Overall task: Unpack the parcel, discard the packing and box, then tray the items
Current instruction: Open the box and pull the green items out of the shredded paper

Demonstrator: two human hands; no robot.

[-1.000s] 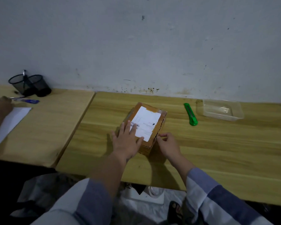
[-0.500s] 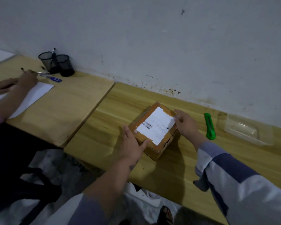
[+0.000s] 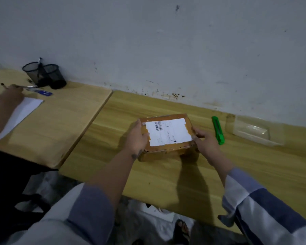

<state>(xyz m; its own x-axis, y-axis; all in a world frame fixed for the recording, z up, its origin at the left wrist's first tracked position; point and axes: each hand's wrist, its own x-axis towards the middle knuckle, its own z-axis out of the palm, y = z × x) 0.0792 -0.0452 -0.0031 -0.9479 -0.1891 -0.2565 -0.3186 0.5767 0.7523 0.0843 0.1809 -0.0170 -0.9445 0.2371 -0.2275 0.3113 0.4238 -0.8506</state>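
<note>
A small brown cardboard parcel, taped shut and bearing a white shipping label, sits on the wooden table in front of me. My left hand grips its left end, thumb over the top edge. Its right end is held by my right hand, fingers curled at the near right corner. A green utility knife lies just right of the parcel. Beyond the knife, by the wall, rests a clear plastic tray, empty as far as I can see.
A second wooden desk adjoins on the left, with another person's hand on white paper, a blue pen and two black mesh pen holders. The wall runs close behind. Bags and a sandalled foot show below the table edge.
The parcel has been turned so its long side now faces me. My hands shifted from its top and corner to gripping both ends. The camera view swung left.
</note>
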